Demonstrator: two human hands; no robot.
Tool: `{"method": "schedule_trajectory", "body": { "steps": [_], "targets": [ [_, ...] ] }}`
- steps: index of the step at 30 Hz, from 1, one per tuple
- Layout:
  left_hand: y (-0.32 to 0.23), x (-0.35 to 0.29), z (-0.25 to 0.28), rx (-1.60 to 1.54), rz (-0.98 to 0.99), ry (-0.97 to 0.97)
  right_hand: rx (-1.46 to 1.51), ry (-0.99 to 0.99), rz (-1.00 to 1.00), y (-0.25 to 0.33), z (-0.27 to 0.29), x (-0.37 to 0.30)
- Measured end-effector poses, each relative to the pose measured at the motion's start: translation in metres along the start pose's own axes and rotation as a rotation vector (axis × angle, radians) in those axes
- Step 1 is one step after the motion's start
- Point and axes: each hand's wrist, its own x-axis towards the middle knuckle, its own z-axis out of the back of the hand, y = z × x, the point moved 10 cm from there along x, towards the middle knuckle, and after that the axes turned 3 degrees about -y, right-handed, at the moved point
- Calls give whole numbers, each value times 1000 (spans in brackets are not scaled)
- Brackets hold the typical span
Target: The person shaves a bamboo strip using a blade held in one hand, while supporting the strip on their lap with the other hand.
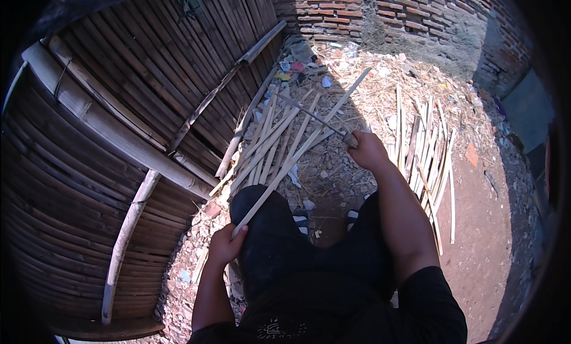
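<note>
My left hand (223, 246), beside my left thigh, is closed round the near end of a long, pale bamboo strip (262, 199). The strip slants up and away to the right, passing over my left knee. In my right hand (367, 150), fingers wrapped round the handle, is a long-bladed knife (306, 111). Its thin dark blade points to the far left and crosses the strip in this view; I cannot tell whether they touch. Beneath them, a loose pile of bamboo strips (260, 156) lies on the ground to the left.
A second heap of bamboo strips (423, 143) lies on the right. Along the left stands a bamboo slat wall (119, 88) with pole rails. At the back rises a brick wall (333, 13). Shavings and litter (372, 94) cover the ground before my feet.
</note>
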Motion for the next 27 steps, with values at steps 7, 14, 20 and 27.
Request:
{"method": "schedule_trajectory", "body": {
  "steps": [7, 14, 20, 27],
  "targets": [
    [8, -1, -1, -29, 27, 15, -119, 299, 432, 97, -50, -39],
    [11, -1, -2, -70, -1, -22, -119, 233, 396, 80, -55, -23],
    [4, -1, -1, -27, 5, -11, 54, -38, -73, 0, -5, 2],
    [6, -2, -1, -65, 13, -14, 21, 208, 301, 67, -47, -24]
  ]
}}
